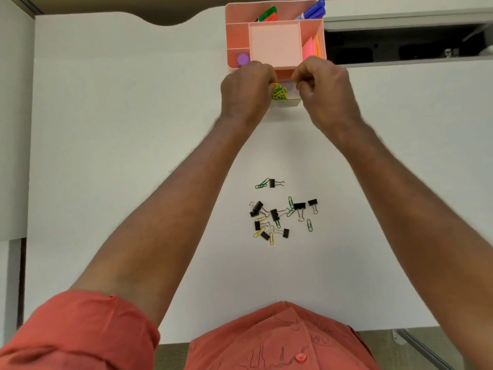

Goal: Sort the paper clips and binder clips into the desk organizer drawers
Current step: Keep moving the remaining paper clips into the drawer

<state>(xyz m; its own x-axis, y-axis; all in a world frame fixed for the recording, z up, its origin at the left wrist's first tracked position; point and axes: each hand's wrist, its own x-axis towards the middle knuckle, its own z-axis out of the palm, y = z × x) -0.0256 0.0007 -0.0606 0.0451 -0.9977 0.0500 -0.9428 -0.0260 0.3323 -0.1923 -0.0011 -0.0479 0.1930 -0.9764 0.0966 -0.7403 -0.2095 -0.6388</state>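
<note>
A pink desk organizer (274, 41) stands at the far edge of the white desk. Its small white drawer (289, 102) is pulled out toward me. My left hand (246, 89) is curled over the drawer's left side, shut on a bunch of yellow and green paper clips (279, 92) that hang above the drawer. My right hand (324, 88) is at the drawer's right side with its fingers pinched together; what it pinches is hidden. Nearer to me lies a loose pile of black binder clips (274, 214) mixed with green and yellow paper clips (309, 225).
The organizer's top holds green, orange and blue markers (313, 10), pink and yellow sticky notes (310, 46) and a purple cap (243, 60). A dark open gap (400, 44) runs behind the desk at the right. My orange shirt fills the bottom edge.
</note>
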